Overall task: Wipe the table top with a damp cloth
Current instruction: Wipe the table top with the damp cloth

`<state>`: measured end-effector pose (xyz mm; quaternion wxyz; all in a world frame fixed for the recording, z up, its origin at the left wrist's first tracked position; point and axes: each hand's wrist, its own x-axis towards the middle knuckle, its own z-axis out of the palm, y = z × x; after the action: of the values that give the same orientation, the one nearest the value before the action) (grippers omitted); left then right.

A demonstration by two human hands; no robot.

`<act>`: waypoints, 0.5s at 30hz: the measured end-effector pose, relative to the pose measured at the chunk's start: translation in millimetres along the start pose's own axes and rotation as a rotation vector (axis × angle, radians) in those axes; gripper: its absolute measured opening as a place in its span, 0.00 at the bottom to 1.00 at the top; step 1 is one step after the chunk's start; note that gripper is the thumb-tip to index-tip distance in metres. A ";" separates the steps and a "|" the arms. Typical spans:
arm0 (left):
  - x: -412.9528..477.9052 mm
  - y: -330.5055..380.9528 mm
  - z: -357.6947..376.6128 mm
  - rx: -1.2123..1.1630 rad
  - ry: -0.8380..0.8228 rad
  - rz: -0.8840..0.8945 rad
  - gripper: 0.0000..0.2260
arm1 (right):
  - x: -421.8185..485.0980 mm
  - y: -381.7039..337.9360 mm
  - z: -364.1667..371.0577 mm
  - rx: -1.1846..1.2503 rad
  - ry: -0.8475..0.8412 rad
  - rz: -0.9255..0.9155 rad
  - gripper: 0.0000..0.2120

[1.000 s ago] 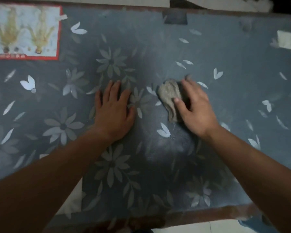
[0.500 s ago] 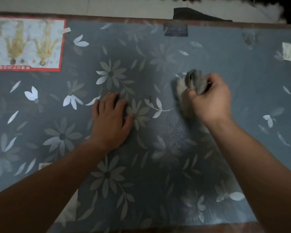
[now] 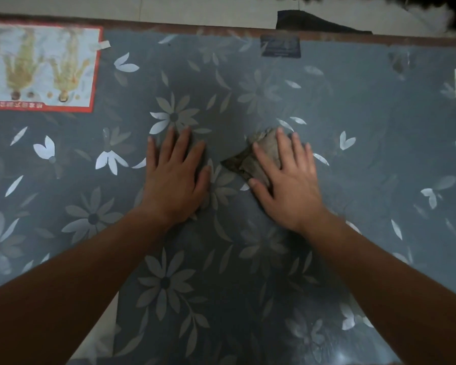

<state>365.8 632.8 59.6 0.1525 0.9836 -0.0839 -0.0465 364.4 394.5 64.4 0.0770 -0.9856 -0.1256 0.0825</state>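
While both palms lie flat on table top [image 3: 353, 133] | R hand [image 3: 287, 185] fingers spread, pressing down on cloth [image 3: 258, 159], mid-table, just right of L hand [image 3: 175, 180] | L fingers spread wide, holding nothing | red-framed picture [image 3: 40, 69] far left.

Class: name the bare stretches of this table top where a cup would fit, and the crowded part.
Bare: right of the right hand, and the near stretch between the forearms. Crowded: the centre, with the left hand flat beside the cloth; the picture fills the far-left corner.
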 end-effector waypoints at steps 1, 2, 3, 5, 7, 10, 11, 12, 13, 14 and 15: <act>3.3 -2.3 2.2 0.015 -0.008 -0.001 0.27 | -2.0 -1.7 4.4 -0.019 0.000 -0.058 0.29; 5.1 -4.6 5.1 0.028 -0.014 -0.004 0.27 | -2.6 0.7 6.3 -0.036 0.000 -0.107 0.28; 5.8 -6.7 8.2 0.043 -0.015 0.000 0.28 | 1.3 7.4 5.8 -0.052 0.003 -0.128 0.28; 5.4 -10.2 13.6 0.068 -0.006 0.019 0.28 | 25.0 29.9 0.8 -0.071 0.045 -0.024 0.28; 5.4 -12.6 16.3 0.053 0.013 0.024 0.27 | 64.1 50.7 -8.0 -0.005 0.065 0.228 0.29; 7.0 -12.4 14.5 0.024 0.006 0.010 0.27 | 93.6 35.6 -10.4 0.025 0.048 0.263 0.29; 7.7 -11.4 12.6 0.002 -0.001 -0.002 0.27 | 87.3 20.2 -5.8 -0.001 0.061 0.148 0.29; 8.5 -10.2 10.4 -0.023 0.000 -0.020 0.27 | 73.3 3.2 0.1 -0.023 0.064 0.010 0.28; 9.9 -8.9 7.8 -0.039 0.007 -0.038 0.27 | 54.7 -10.9 7.4 -0.038 0.064 -0.113 0.28; 12.1 -7.9 5.0 -0.041 0.021 -0.051 0.26 | 36.2 -19.1 13.6 -0.046 0.060 -0.202 0.27; 16.3 -8.3 1.9 -0.035 0.046 -0.058 0.25 | 23.6 -21.0 16.1 -0.048 0.047 -0.254 0.27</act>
<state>382.8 637.1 54.1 0.1703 0.9836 -0.0512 -0.0299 379.1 422.8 49.0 0.0659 -0.9650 -0.2496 0.0461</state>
